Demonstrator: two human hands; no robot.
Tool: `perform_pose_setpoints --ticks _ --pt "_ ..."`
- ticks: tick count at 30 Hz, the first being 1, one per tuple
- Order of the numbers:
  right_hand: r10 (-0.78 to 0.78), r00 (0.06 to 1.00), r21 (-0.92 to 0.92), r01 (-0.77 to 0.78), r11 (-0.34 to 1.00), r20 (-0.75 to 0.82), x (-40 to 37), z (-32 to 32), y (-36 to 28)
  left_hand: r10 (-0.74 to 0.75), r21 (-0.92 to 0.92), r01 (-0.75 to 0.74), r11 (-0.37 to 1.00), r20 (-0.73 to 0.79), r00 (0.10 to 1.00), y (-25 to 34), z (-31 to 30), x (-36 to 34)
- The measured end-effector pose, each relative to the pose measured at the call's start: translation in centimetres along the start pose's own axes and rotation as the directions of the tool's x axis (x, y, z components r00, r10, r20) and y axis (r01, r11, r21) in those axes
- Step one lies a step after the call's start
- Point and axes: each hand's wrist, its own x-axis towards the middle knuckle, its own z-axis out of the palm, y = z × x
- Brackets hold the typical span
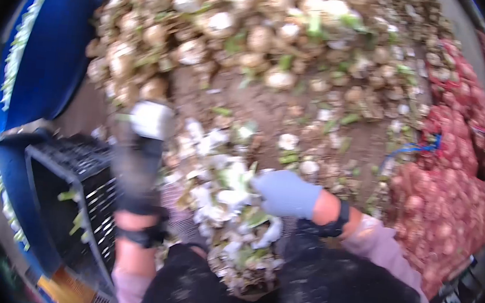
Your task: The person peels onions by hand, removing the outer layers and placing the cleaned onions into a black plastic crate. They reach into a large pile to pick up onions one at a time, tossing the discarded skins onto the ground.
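My left hand (136,167), in a dark glove and smeared by motion, is raised at the left beside the black crate. At its fingertips is a blurred white garlic bulb (152,120), with a hint of green at its left side. My right hand (286,195), in a pale blue glove, is closed over the heap of peelings; what its fingers hold, if anything, is hidden. White and green garlic peelings (229,197) lie between my legs and in front of them. Two loose garlic bulbs (288,142) rest on the dirt just beyond my right hand.
A large pile of untrimmed garlic (259,39) spreads across the far side. Red mesh sacks (444,209) full of bulbs stand at the right, one with a blue tie (411,149). At the left are a blue tub (51,45) and a black slatted crate (84,186).
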Motion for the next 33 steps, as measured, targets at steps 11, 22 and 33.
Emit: perform_pose_setpoints --ticks 11,22,33 --pt "0.665 0.275 0.133 -0.859 0.494 -0.695 -6.0 -6.8 17.4 -0.267 -0.449 0.394 0.802 0.32 0.909 5.6 2.1 0.7" --pt "0.266 0.908 0.944 0.287 0.164 -0.323 0.1 -3.4 0.1 -0.273 -0.43 0.618 0.658 0.628 0.728 1.6 6.7 -6.1" --pt "0.271 0.935 0.822 0.036 0.568 -0.229 1.9 -2.6 -1.3 -0.086 -0.247 0.276 0.929 0.579 0.81 0.2 5.4 -6.3"
